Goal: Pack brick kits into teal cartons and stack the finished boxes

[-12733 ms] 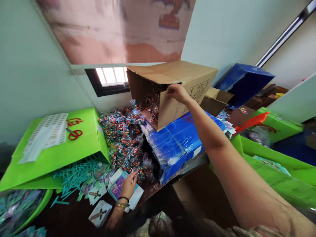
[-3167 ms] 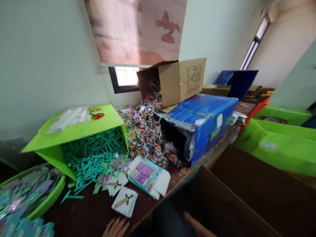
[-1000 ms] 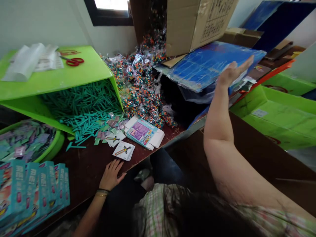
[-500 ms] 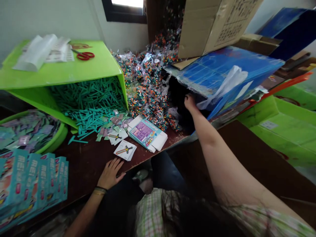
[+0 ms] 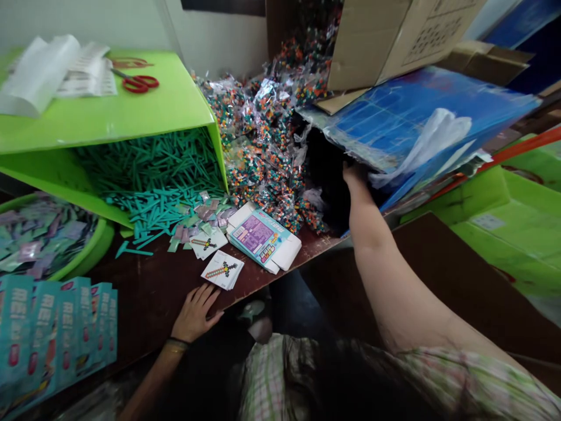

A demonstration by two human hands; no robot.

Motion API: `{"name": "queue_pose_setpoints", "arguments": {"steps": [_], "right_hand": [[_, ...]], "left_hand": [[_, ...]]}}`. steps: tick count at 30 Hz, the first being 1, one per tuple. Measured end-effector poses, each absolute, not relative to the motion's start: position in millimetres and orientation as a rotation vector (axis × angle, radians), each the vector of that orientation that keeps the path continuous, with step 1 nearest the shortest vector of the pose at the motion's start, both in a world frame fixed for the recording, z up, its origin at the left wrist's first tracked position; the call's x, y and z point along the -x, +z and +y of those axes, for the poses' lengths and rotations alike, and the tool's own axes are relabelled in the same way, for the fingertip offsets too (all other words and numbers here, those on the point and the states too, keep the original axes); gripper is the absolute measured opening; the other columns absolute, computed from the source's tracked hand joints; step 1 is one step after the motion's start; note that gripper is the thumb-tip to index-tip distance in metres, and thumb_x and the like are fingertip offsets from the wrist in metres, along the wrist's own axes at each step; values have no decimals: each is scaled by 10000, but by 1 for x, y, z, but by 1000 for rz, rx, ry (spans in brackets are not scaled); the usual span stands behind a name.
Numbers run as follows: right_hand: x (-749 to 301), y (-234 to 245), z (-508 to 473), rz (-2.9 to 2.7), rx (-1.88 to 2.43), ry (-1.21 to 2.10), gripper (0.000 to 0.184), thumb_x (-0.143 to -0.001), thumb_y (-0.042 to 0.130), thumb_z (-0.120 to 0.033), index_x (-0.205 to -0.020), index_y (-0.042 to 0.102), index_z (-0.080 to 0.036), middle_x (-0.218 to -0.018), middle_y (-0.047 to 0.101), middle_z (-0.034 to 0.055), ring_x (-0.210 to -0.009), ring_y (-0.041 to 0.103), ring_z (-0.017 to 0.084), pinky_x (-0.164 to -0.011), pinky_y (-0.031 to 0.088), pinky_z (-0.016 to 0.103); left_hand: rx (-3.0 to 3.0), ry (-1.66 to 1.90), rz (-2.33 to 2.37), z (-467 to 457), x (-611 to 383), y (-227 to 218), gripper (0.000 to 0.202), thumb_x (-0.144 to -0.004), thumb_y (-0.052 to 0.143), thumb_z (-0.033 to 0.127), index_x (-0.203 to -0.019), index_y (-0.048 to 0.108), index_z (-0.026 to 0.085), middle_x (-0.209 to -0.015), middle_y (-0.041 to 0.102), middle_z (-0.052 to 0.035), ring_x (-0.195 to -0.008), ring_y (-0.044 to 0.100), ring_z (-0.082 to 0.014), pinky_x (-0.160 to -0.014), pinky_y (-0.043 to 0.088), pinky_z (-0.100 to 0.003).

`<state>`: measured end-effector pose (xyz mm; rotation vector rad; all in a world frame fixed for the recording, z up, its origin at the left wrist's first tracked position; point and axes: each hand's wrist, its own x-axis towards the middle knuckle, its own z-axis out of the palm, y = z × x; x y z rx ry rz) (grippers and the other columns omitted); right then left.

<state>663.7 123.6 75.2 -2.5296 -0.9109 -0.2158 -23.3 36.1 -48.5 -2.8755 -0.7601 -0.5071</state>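
My left hand (image 5: 198, 310) lies flat on the dark table edge, fingers stretched out, fingertips beside a stack of white cards (image 5: 222, 270) printed with a pixel sword. My right hand (image 5: 352, 171) reaches into the dark mouth of a blue box (image 5: 421, 117) on its side; its fingers are lost in shadow. A flattened-looking teal and purple carton (image 5: 264, 237) with open end flaps lies right of the cards. Behind it are heaped clear bags of coloured beads (image 5: 267, 158). Small green and purple packets (image 5: 210, 213) lie near turquoise plastic sticks (image 5: 162, 204).
A green bin (image 5: 144, 111) on its side holds the sticks, with red-handled scissors (image 5: 139, 83) on top. A green basin (image 5: 103, 242) of packets and upright teal boxes (image 5: 65, 333) stand at left. A cardboard box (image 5: 368, 47) rests on the blue box; green crates (image 5: 521, 228) are at right.
My right hand has gone deeper into the blue box, so its fingers are now hidden. My left hand stays in place by the cards. The view has shifted slightly.
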Motion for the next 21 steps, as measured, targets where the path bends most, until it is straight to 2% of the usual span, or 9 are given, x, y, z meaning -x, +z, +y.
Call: {"name": "queue_pose_setpoints", "arguments": {"steps": [2, 4, 8, 13, 17, 21], "right_hand": [[-650, 60, 108, -801, 2593, -124, 588, -1065, 440, -405, -1482, 502, 4, -1410, 572, 314, -1342, 534, 389, -1102, 430, 559], [-629, 45, 89, -777, 2631, -68, 581, -1040, 463, -421, -1465, 528, -30, -1443, 551, 304, -1367, 489, 400, -1115, 395, 576], [-584, 20, 57, -930, 2594, -125, 608, -987, 505, -483, -1427, 551, -65, -1602, 380, 290, -1459, 326, 433, -1135, 343, 607], [-567, 8, 33, -1062, 2521, -142, 553, -887, 599, -415, -1357, 554, -127, -1582, 388, 248, -1407, 319, 417, -1098, 388, 581], [-560, -1, 22, -1236, 2491, -90, 494, -877, 622, -415, -1288, 579, -144, -1510, 434, 237, -1400, 315, 413, -1111, 387, 571], [-535, -18, 5, -1379, 2380, -202, 605, -907, 601, -428, -1433, 502, -144, -1593, 327, 245, -1476, 257, 433, -1158, 325, 623]], "left_hand": [[2878, -510, -756, 36, 23, -49, 413, -952, 559, 394, -1268, 725, 187, -1272, 745, -173, -1220, 665, -332, -1024, 495, -478], [2874, -517, -746, 37, 23, -49, 411, -951, 556, 396, -1258, 732, 185, -1267, 746, -176, -1216, 668, -334, -1021, 497, -480], [2890, -529, -757, 38, 22, -51, 410, -943, 565, 410, -1237, 743, 186, -1266, 745, -181, -1207, 671, -341, -1019, 500, -490], [2958, -476, -884, 36, 22, -53, 407, -927, 593, 422, -1240, 741, 207, -1315, 723, -178, -1244, 653, -345, -1060, 487, -505], [3027, -389, -1001, 32, 21, -48, 437, -911, 629, 427, -1283, 721, 216, -1360, 697, -177, -1304, 617, -353, -1117, 455, -533], [3079, -269, -1072, 28, 16, -41, 493, -889, 668, 429, -1326, 701, 204, -1406, 671, -181, -1359, 578, -357, -1166, 415, -555]]}}
